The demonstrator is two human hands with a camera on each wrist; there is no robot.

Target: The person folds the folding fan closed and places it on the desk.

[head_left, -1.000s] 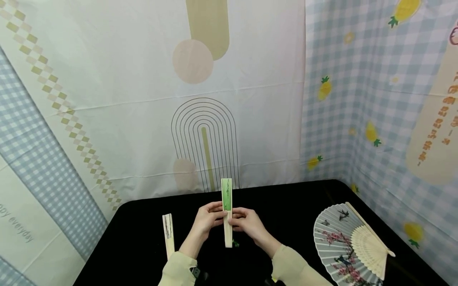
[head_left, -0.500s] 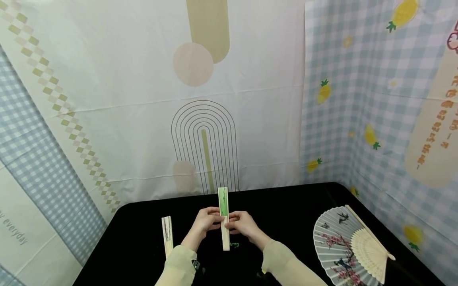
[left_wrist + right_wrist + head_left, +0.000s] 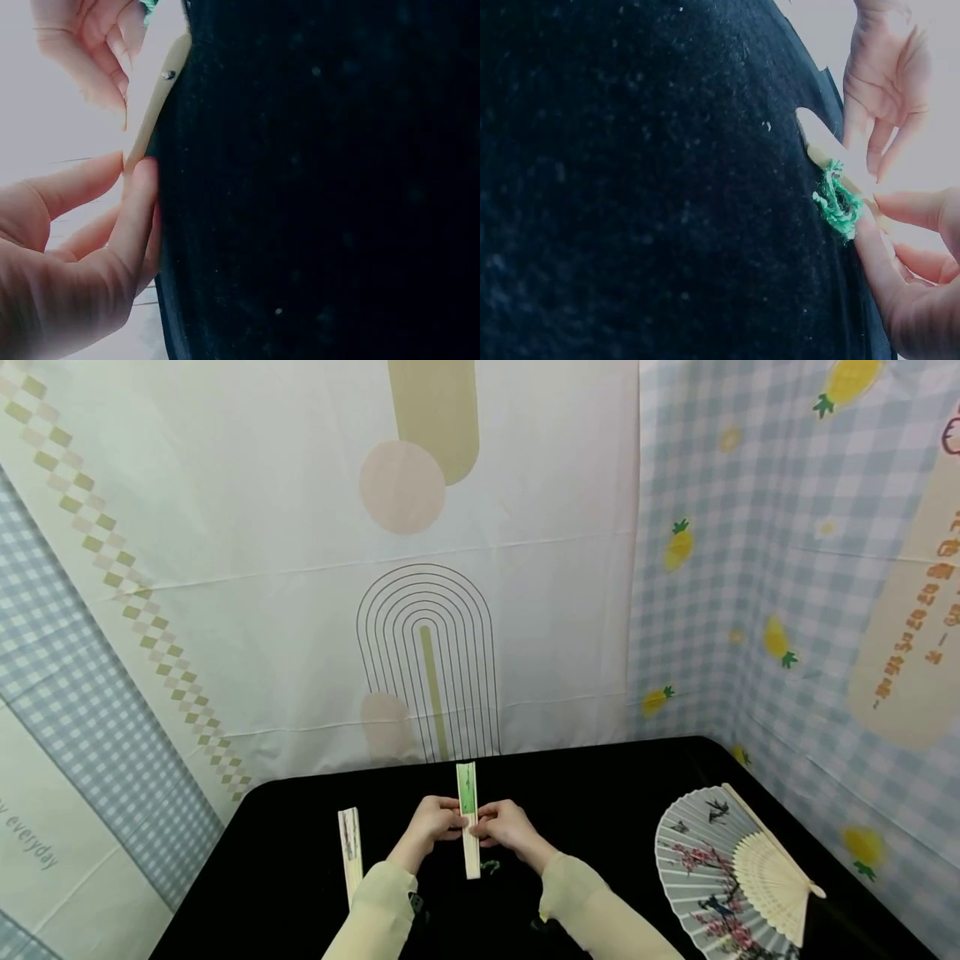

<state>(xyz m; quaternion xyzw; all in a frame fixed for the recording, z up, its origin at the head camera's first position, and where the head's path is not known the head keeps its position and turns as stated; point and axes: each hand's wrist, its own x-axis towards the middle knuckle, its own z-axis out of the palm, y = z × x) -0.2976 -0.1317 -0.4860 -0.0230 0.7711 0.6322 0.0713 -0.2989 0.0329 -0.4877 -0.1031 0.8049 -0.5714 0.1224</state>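
Observation:
A folded hand fan (image 3: 467, 789), with pale ribs and a green printed leaf, stands nearly upright over the middle of the black table. My left hand (image 3: 433, 820) pinches its left edge between thumb and fingers, as the left wrist view shows near the riveted end (image 3: 168, 75). From the other side my right hand (image 3: 513, 828) pinches the same fan between thumb and fingertips. A green cord (image 3: 838, 202) hangs at the fan's lower end in the right wrist view, close over the dark cloth.
Another folded fan (image 3: 350, 852) lies left of my left sleeve, which hides its lower end. An opened fan (image 3: 701, 860) with pink blossoms and birds lies at the table's right side. Behind the black table (image 3: 600, 777) hangs a white patterned cloth (image 3: 555, 627).
The green fan has come down and slightly left, and its length looks shorter in the head view. My right forearm has moved inward. Both hands keep their hold.

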